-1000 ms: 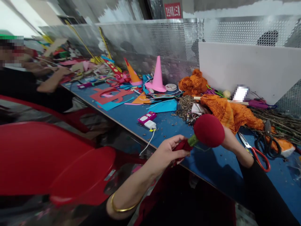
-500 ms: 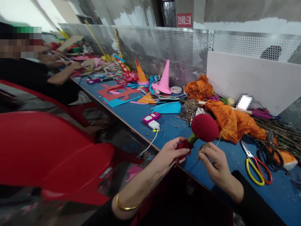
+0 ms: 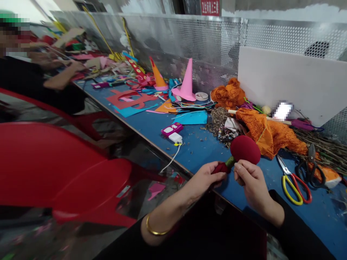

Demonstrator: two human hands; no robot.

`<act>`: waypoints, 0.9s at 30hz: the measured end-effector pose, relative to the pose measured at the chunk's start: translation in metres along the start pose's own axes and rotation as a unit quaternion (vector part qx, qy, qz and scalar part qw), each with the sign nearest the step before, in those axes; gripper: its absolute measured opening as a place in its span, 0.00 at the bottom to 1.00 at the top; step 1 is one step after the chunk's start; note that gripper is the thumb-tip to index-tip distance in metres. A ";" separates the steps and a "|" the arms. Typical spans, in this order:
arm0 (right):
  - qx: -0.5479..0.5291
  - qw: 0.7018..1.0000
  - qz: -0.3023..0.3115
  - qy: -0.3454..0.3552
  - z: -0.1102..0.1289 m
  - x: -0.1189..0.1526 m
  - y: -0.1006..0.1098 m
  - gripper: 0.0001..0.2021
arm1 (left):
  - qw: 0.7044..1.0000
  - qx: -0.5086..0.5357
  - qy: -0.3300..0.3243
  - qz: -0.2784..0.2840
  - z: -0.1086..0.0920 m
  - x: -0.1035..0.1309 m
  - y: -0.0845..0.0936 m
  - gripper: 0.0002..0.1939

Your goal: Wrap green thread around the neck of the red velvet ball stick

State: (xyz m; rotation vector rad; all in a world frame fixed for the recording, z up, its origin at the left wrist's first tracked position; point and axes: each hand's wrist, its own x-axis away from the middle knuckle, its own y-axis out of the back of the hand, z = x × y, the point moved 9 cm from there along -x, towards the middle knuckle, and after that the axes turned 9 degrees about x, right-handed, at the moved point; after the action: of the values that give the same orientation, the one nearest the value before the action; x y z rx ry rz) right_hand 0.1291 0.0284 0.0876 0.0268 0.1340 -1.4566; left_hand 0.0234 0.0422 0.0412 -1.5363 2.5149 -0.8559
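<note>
L hand (image 3: pixel 210 175) gripped dark-red cloth (image 3: pixel 221 168) below a round red head w/ green-wrapped neck (image 3: pixel 245 150), held over the blue table's (image 3: pixel 151 131) near edge; R hand (image 3: pixel 248 175) pinched its fingertips narrow beside the neck, any thread there too fine to tell. Scissors (image 3: pixel 292 182) lay to the right, orange cloth (image 3: pixel 271 135) beyond, pink cone hat (image 3: pixel 187 83) farther back, nr. a tape roll (image 3: pixel 201 96).

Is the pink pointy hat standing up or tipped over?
Standing up. The pink pointy hat has its tip pointing upward and its wide brim down on the blue table.
</note>
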 end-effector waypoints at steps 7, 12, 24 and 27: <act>-0.027 0.998 -0.052 -0.004 0.002 0.009 0.002 0.19 | 0.999 -0.008 -0.019 -0.047 -0.001 0.002 0.004 0.25; -0.116 0.986 -0.122 -0.012 -0.008 0.006 0.007 0.18 | 0.990 -0.065 -0.075 -0.101 -0.011 -0.005 0.016 0.23; -0.099 0.975 -0.178 -0.085 -0.028 -0.013 0.023 0.17 | 0.947 -0.231 -0.169 -0.144 -0.037 -0.008 -0.002 0.12; -0.056 0.980 -0.177 -0.074 -0.024 -0.016 0.025 0.14 | 0.945 -0.266 -0.134 -0.131 -0.029 -0.011 -0.001 0.13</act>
State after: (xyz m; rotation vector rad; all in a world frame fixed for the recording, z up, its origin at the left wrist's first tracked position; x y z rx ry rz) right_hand 0.1501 0.0496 0.0643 -0.2070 0.1017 -1.7978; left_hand 0.0201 0.0634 0.0634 -2.0032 2.4850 0.0543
